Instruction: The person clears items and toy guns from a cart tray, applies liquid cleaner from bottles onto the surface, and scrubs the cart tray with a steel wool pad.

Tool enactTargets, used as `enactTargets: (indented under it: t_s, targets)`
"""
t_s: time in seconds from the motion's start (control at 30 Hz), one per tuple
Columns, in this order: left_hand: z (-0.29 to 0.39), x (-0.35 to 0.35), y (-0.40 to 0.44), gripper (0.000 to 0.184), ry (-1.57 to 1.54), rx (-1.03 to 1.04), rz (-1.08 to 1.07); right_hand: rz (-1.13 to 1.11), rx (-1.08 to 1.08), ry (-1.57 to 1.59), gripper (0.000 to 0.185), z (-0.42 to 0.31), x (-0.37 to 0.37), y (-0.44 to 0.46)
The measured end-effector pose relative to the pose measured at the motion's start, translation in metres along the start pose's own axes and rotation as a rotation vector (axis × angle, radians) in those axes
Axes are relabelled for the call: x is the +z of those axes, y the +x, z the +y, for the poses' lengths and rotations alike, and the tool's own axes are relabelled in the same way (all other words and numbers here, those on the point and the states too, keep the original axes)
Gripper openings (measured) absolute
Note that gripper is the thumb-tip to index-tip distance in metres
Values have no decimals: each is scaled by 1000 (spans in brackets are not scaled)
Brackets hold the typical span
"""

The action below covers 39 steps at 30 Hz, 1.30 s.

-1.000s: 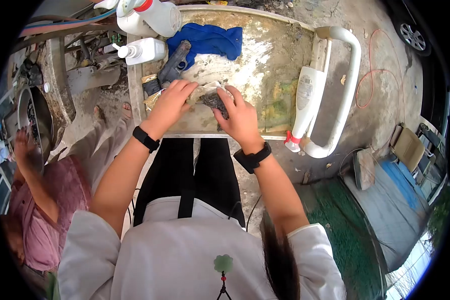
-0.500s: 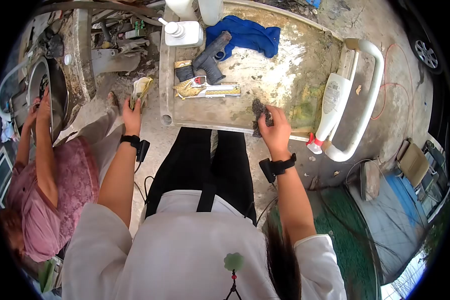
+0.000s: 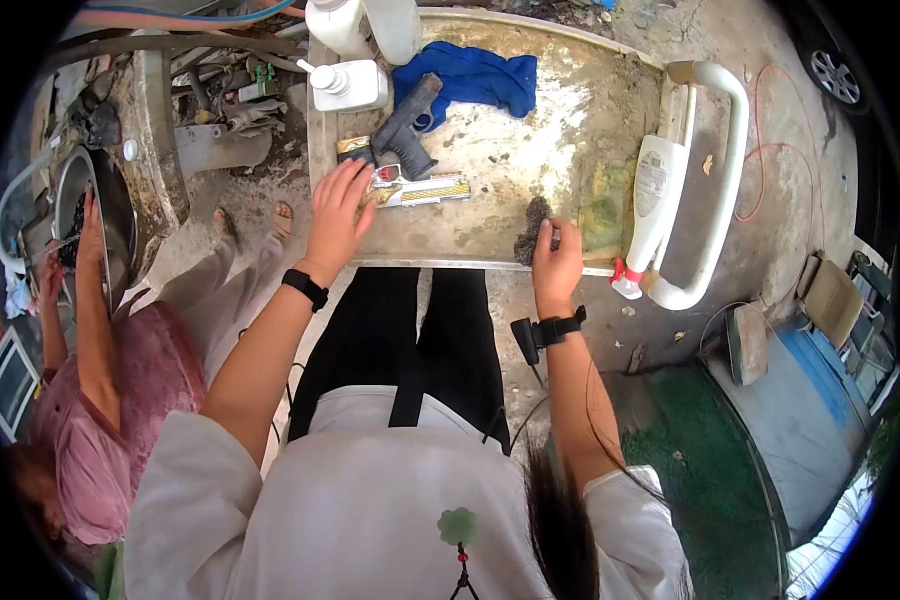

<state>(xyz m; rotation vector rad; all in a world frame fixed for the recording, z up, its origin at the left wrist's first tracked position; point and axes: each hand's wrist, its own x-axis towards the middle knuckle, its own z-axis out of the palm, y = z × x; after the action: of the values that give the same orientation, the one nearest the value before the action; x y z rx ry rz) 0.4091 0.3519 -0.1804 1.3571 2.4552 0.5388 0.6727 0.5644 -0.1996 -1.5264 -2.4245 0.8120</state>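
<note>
Right hand (image 3: 558, 262) clamped on dark-grey wiry scouring pad (image 3: 536, 216); left hand (image 3: 334, 222) over gold-and-white pistol-shaped object (image 3: 428, 190), grip indeterminable; white plastic spray bottle (image 3: 656, 215), label illegible.

a stained, pale table (image 3: 585, 100) with a white tubular rail (image 3: 735, 150) at its right end stands on patchy concrete floor (image 3: 695, 35); bright light glares off its top. left of the table is a weathered ledge (image 3: 157, 130), then a round metal basin (image 3: 117, 215). right of the table, a thin reddish hose (image 3: 760, 148) loops, with a car wheel (image 3: 833, 76) farther off. nearer, right of the table, lies a green surface (image 3: 695, 470).
</note>
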Motion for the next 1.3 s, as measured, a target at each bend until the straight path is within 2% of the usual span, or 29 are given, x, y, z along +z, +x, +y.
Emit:
enactTargets:
  t_s: [0.03,0.13,0.2,0.23,0.27,0.4,0.47,0.57,0.6,0.67,0.77,0.87,0.9,1.0,1.07,1.13,1.23,1.27,1.3]
  targets:
    - [15,7,11,55,16,109,-44,21,32,-50,16,3,-1,-2]
    - [52,34,40,59,-24,205,-175,25,71,-153,29,23,-4,-10]
    - [64,53,52,66,-3,188,-270,43,19,-196,35,32,-4,-13]
    - [66,64,56,68,10,172,-300,-18,45,-179,42,37,-3,-12]
    - [70,74,57,69,22,155,-329,3,3,-169,41,42,1,-9]
    - [73,93,58,71,135,111,-377,-93,110,53,42,31,-8,11]
    - [86,85,64,69,129,128,-366,2,51,-8,47,28,-22,19]
    - [100,85,69,67,69,160,-376,349,32,-277,54,46,-60,28]
    - [104,88,72,67,50,176,-373,387,95,-315,62,59,-67,28]
    - [116,94,74,66,6,210,-374,326,219,-387,66,86,-77,28]
    - [135,100,83,64,5,215,-371,126,181,-435,67,111,-72,25]
    - [154,97,84,67,-28,228,-379,-32,197,-321,66,118,-70,27]
    - [159,94,90,68,-40,244,-373,-55,242,-262,60,110,-72,28]
    - [181,70,96,74,-156,310,-381,-230,399,203,53,64,-101,26]
    - [197,47,97,85,-210,395,-346,-337,438,655,52,46,-107,13]
    - [202,34,96,85,-224,558,-267,-426,392,645,50,14,-122,7]
    - [203,21,95,68,-250,654,-196,-642,350,500,47,-27,-140,13]
    - [201,19,96,65,-250,684,-169,-750,351,591,46,-41,-150,18]
    - [198,14,99,59,-254,665,-114,-775,452,796,47,-53,-156,22]
